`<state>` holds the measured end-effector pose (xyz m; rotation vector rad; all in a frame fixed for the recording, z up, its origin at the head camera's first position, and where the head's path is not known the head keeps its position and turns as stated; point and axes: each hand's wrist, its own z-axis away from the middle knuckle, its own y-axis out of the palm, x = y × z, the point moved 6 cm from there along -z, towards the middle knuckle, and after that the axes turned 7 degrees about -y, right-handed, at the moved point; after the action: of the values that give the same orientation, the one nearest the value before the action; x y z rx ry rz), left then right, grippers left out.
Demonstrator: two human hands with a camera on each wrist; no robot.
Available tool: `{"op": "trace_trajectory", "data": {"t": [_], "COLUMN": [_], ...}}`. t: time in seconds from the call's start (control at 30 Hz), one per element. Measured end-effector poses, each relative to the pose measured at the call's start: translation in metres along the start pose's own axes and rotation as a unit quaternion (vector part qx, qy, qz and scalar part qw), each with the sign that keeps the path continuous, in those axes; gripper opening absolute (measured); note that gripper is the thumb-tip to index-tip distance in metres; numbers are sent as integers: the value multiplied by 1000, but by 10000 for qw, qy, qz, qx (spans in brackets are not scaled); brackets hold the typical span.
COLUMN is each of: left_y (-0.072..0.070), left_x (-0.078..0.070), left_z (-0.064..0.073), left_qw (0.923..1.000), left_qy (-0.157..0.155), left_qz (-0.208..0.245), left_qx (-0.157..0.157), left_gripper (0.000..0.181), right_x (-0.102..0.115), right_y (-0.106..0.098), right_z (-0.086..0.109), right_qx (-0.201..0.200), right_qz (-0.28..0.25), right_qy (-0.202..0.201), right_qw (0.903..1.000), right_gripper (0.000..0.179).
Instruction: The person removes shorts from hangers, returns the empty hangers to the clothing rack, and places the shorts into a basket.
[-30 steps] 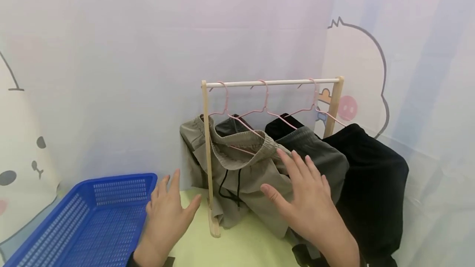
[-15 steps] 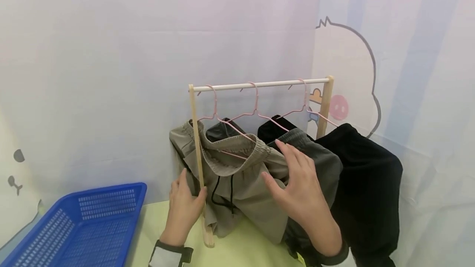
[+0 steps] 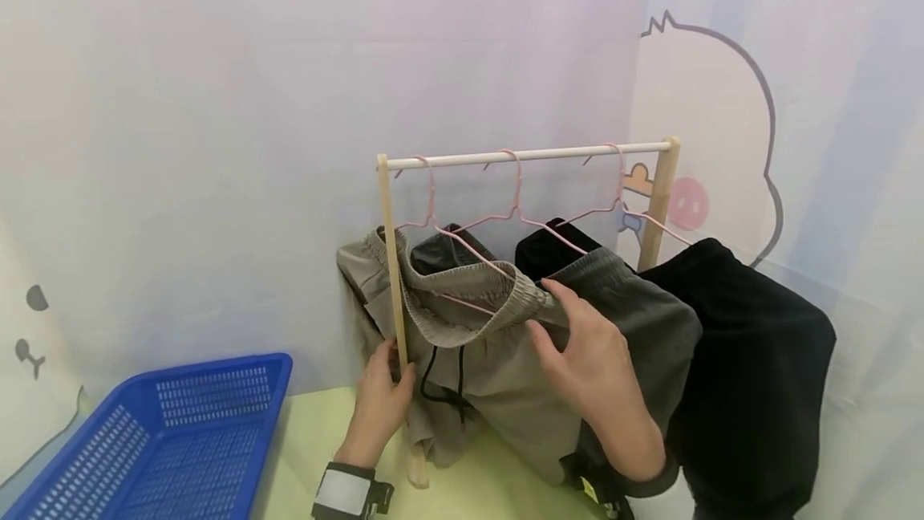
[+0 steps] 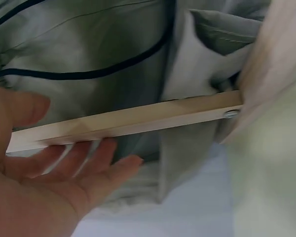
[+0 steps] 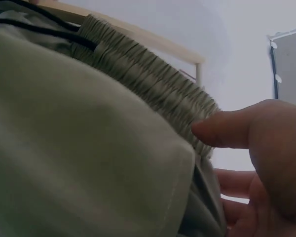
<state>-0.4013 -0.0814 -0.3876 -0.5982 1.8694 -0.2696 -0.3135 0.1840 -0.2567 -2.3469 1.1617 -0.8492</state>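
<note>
One pair of beige trousers (image 3: 498, 375) hangs on the leftmost of three pink hangers (image 3: 431, 205). The right hand (image 3: 595, 371), thumb and fingers parted, flanks the waistband (image 3: 530, 301), contact unclear; the left hand (image 3: 382, 396), relaxed, loosely straddles one rack post (image 3: 393, 279). Beyond: two darker garments (image 3: 642, 311), one blue basket (image 3: 216, 364).

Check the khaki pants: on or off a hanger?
On: a pink hanger, hooked over the rail, runs inside the waistband of the khaki pants.
</note>
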Motion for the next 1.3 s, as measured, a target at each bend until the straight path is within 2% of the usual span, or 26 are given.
{"op": "trace_trajectory", "data": {"t": [0.23, 0.4, 0.57, 0.67, 0.9, 1.03, 1.13, 1.3], "left_y": [10, 17, 24, 27, 34, 37, 38, 38], "left_x": [9, 12, 11, 8, -1, -2, -1, -1], "left_z": [-6, -2, 1, 1, 0, -1, -1, 0], "left_qw": [9993, 9990, 9995, 9995, 9993, 9992, 9994, 9996], "left_qy": [121, 183, 32, -52, 8, 82, 23, -13], "left_qz": [335, 307, 225, 222, 269, 246, 202, 190], "left_qx": [-138, -250, -230, -209, -266, -301, -289, -228], "left_gripper": [33, 26, 27, 27, 28, 27, 27, 23], "right_x": [-7, -13, -16, -19, -28, -30, -29, -28], "right_y": [-2, -3, -6, -8, -16, -18, -22, -31], "right_z": [-1, 0, 2, 3, 4, 5, 6, 8], "right_qx": [-241, -285, -314, -425, -1063, -1446, -1730, -2016], "right_qz": [108, 102, 204, 277, 345, 415, 424, 479], "right_qy": [-141, -346, -375, -308, -237, -316, -327, -221], "right_qw": [9996, 9989, 9986, 9982, 9935, 9881, 9835, 9781], "right_gripper": [31, 6, 20, 21, 5, 6, 7, 7]}}
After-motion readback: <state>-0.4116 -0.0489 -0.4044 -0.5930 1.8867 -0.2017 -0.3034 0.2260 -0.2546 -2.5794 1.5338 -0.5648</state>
